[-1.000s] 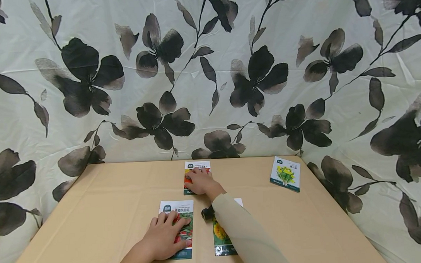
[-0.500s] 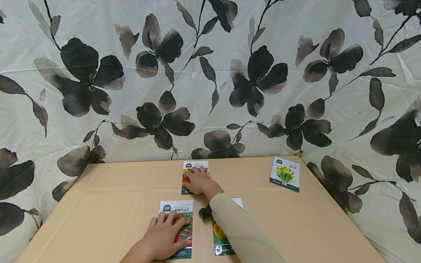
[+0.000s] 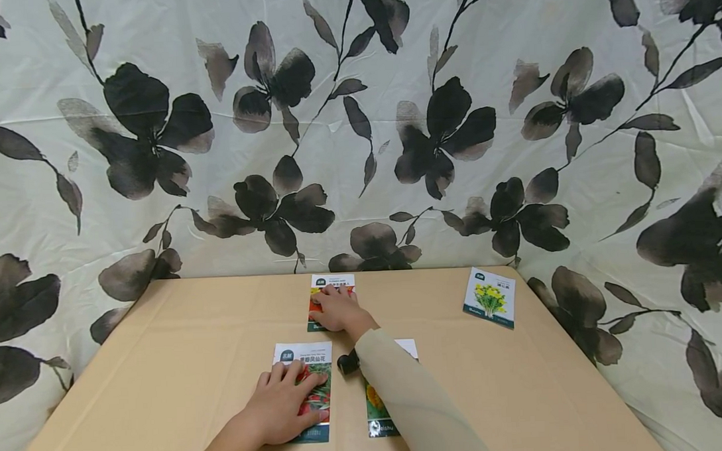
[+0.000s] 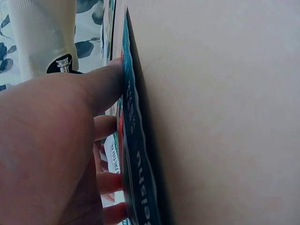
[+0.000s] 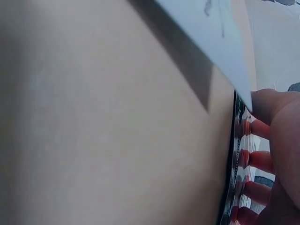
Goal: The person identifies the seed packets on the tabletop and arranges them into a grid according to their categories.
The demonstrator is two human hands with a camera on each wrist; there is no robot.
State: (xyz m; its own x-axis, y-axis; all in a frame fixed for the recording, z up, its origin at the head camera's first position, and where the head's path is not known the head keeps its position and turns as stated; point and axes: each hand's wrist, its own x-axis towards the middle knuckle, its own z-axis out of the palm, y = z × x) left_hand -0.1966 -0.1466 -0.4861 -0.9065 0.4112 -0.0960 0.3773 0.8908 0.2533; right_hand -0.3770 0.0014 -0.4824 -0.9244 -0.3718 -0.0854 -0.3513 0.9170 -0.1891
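Head view: 4 seed-type pkts on the counter [image 3: 163, 385], floral cloth [image 3: 356, 73] behind. L hand [image 3: 280, 404] lies palm-down, fingers spread, on the near-left red-flower pkt [image 3: 319, 401]; it covers much of the front, nothing gripped. R hand [image 3: 338, 309] reaches fwd, resting on the far red pkt [image 3: 333, 279] at the counter's back edge; fingers fairly straight, no grip visible. The R sleeve [image 3: 423, 389] passes over the orange-flower pkt [image 3: 376, 417], hiding approx. half. Yellow-flower pkt [image 3: 489, 299] sits alone, back right, slightly turned, well apart from both hands. Small black device [image 3: 346, 364] at the R wrist.

L wrist view: thumb + fingers touch the printed face of the near-left pkt; its lower edge looks wavy and a bit off the counter, w/ shadow under. Prob. v. light, thin, bendy film; glossy, so likely slippery, slides easily under light pressure. Best hold: pinch a long side or that lifted edge; don't squeeze the middle, could crease.

R wrist view: fingertips on the far pkt's shiny face, thumb tip hidden behind a pale pkt corner [image 5: 220, 51] tilted up nearer the cam; can't tell for sure which pkt. Same handling expected: flat fingertips to slide, edge pinch to lift.
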